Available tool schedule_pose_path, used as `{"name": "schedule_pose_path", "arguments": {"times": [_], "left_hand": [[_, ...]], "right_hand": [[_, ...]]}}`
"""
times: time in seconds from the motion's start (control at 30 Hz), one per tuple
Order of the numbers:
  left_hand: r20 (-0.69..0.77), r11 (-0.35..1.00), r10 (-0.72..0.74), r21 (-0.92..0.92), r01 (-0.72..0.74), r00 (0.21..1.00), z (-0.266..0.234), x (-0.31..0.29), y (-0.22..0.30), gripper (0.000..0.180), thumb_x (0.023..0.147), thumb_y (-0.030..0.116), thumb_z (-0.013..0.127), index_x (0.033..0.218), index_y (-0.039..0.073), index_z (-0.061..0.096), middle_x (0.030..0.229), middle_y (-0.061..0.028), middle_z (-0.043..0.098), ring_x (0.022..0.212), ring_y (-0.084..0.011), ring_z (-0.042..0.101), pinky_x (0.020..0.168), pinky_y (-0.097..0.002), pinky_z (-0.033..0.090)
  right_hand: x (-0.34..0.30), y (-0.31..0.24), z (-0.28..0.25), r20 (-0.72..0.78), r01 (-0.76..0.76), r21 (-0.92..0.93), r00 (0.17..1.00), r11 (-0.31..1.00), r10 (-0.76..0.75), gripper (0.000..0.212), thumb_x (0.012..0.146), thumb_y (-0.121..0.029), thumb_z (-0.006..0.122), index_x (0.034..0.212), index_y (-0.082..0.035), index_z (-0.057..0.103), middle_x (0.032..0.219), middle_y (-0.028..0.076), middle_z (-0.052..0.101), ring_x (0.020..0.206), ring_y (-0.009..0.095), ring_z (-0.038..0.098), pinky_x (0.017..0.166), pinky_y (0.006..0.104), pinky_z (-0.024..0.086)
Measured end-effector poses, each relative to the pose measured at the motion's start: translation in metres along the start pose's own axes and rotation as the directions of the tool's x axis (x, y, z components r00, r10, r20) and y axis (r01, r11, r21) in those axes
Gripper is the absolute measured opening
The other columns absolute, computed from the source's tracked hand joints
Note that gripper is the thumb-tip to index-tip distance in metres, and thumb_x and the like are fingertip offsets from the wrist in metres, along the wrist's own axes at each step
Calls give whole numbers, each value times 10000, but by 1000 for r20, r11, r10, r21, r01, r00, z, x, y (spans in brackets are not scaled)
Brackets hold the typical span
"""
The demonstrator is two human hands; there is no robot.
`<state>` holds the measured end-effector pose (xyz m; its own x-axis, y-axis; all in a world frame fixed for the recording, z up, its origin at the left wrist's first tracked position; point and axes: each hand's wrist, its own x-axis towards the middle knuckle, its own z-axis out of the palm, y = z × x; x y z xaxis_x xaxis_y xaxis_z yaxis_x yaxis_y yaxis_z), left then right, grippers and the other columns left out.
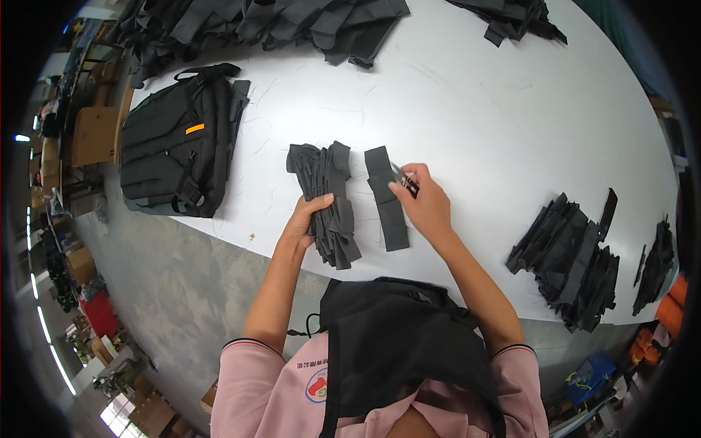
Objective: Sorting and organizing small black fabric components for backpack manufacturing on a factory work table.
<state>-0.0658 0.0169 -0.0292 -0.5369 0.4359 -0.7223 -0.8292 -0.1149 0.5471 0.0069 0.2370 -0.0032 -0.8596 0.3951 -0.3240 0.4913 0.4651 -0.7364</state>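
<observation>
Fabric bundle (338,228), clasped in the left hand (301,223), is best kept clear of snips (410,185) gripped by the curled right hand (429,204) at its three o'clock.

Pink short-slv shirt (244,383) w/ dk cuff trim (252,341), rnd red-&-wht chest logo (317,385), blk apron (405,343) over front

Left hand (298,221) grips a bundle of dark grey fabric strips (334,212), thumb across the near face. Right hand (429,207) holds small metal snips (408,183), tips pointing at the edge of a separate strip (387,201) lying flat on the white table (467,109). Black backpack (175,150) at table's left; heaped dark fabric pieces (255,28) along far edge; further stack (569,259) right.
</observation>
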Motion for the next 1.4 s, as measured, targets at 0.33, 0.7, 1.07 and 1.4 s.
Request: {"name": "schedule_pose_path", "arguments": {"times": [0.33,0.7,1.07,1.4], "left_hand": [[-27,996,49,73,-47,998,5,-10,4,446,685,122,722,1056,-40,533,915,-129,628,773,-192,630,701,-306,540],[-33,976,105,194,-97,994,10,-14,2,491,649,131,768,1053,-12,527,901,-83,601,783,-170,606,714,-288,518],[-59,991,135,-2,-135,989,11,-27,-7,490,704,95,700,1128,-47,499,1012,-147,621,797,-187,629,694,-318,550],[-17,979,161,-120,-162,987,12,-25,-9,455,775,249,621,1104,-52,531,1017,-155,623,830,-236,631,755,-354,534]], "right_hand": [[9,-8,17,170,421,-429,906,799,-386,223,752,-156,657,924,-79,539,838,62,527,622,242,580,529,354,447],[16,-6,30,92,450,-403,886,797,-454,179,757,-113,640,889,-59,531,791,85,563,600,256,590,494,342,446],[-28,46,25,19,-69,-61,997,996,70,391,702,-261,730,993,-81,540,634,83,560,551,241,560,532,359,441],[-18,57,26,-85,45,109,996,993,-36,112,695,-63,656,766,-66,569,662,72,597,648,276,602,562,373,447]]}}
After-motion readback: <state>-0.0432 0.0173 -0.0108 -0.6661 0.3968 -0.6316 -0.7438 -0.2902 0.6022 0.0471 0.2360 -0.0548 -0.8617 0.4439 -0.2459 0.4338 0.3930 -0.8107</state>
